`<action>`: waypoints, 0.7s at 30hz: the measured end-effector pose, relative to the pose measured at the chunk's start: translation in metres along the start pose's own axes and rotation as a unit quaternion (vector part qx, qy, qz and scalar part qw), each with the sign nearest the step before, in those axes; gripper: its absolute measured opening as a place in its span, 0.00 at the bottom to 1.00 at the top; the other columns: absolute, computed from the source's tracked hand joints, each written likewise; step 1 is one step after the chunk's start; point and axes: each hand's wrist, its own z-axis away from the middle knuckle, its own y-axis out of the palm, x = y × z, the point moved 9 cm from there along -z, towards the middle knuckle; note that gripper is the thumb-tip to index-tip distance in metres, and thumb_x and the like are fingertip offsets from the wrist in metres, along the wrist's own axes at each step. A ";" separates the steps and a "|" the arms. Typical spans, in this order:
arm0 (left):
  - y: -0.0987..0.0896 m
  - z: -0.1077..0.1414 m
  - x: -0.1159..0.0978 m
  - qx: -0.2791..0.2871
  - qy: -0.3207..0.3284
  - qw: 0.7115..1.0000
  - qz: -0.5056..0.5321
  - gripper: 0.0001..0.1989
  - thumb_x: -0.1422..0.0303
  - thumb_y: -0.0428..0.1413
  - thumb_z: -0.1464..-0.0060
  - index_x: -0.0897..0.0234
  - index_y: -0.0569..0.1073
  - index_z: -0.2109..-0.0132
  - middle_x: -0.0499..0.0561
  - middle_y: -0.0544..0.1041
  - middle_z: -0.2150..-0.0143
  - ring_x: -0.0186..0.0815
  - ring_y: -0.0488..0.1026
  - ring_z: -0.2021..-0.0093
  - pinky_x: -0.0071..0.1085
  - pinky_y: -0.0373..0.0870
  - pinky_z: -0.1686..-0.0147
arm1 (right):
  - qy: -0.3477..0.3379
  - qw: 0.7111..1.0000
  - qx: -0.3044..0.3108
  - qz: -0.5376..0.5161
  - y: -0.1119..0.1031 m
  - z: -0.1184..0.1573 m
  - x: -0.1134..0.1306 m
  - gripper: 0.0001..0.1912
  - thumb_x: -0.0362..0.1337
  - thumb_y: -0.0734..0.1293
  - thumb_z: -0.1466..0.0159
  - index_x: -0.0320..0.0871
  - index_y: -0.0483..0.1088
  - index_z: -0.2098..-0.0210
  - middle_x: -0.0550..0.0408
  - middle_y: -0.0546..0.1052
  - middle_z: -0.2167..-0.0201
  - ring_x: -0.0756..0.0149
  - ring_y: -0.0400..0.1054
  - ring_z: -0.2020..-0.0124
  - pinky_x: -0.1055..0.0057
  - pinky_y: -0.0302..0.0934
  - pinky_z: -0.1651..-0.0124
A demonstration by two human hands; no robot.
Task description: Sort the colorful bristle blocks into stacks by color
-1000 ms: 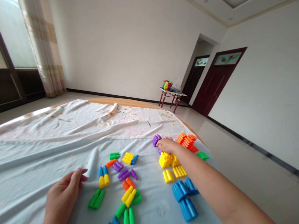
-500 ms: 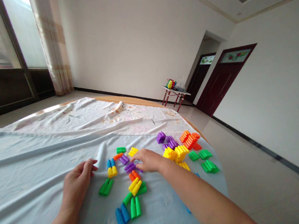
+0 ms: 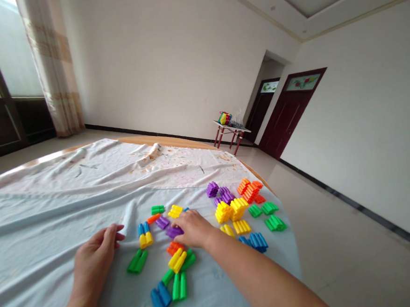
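My right hand (image 3: pixel 192 228) reaches over the loose plastic toy blocks, thumb and fingers closed around a purple block (image 3: pixel 174 232) on the cloth. Another purple block (image 3: pixel 162 222) lies just left of it, and an orange block (image 3: pixel 175 247) sits in front, near the thumb. My left hand (image 3: pixel 98 247) rests on its side on the cloth, fingers loosely bent, with nothing visible in it. Nearest to it are a blue-and-yellow pair of joined blocks (image 3: pixel 145 235) and a green block (image 3: pixel 137 261). A yellow block (image 3: pixel 176 211) lies beyond my right fingers.
On the right, blocks lie grouped by colour: purple (image 3: pixel 212 189), orange (image 3: pixel 250 191), yellow (image 3: pixel 237 209), green (image 3: pixel 275 223) and blue (image 3: pixel 258 242). More green, yellow and blue blocks (image 3: pixel 161 298) lie in front. A wrinkled cloth (image 3: pixel 55 220) covers the round table. A small table (image 3: pixel 231 127) stands far back.
The view has swung to the right, so everything sits further left. My right fingers have come in closer around the purple block. Blue blocks behind my right forearm now show. My left hand stays put.
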 end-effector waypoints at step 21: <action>0.001 -0.006 0.008 -0.011 0.015 1.000 -0.012 0.26 0.46 0.48 0.57 0.62 0.75 0.64 0.48 0.75 0.74 0.39 0.69 0.70 0.31 0.63 0.66 | 0.064 0.996 0.061 -0.019 0.015 -0.023 -0.002 0.18 0.41 0.69 0.47 0.47 0.74 0.56 0.52 0.78 0.59 0.57 0.71 0.54 0.66 0.62 0.53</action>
